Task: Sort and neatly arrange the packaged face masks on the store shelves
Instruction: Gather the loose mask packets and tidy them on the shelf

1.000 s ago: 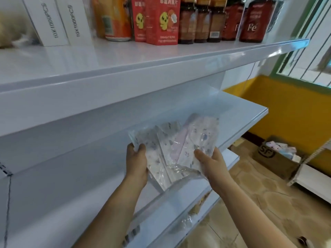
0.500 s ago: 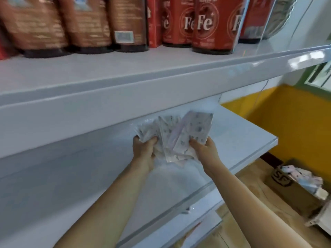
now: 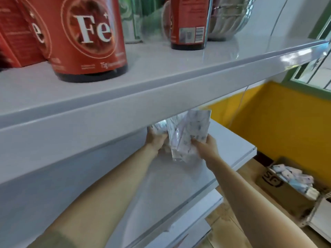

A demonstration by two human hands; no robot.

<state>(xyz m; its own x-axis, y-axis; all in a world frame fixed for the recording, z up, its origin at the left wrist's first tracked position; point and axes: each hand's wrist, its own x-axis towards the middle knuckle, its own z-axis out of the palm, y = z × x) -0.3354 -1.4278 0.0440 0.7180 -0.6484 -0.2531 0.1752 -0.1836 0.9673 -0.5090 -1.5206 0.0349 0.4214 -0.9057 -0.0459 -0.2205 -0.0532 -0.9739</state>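
Note:
A bundle of clear-wrapped patterned face masks stands nearly upright deep on the white middle shelf, its top partly hidden by the upper shelf's front edge. My left hand grips the bundle's left side. My right hand grips its right lower edge, fingers curled on the packets. Both arms reach in under the upper shelf.
Red "Fe" bottles and a barcoded bottle stand on the upper shelf. A cardboard box with more mask packets sits on the floor at right, beside a yellow wall. A lower shelf edge juts out below.
Both hands have pushed the mask bundle deeper into the middle shelf and gathered the fanned packets closer together. My view has moved nearer to the shelves.

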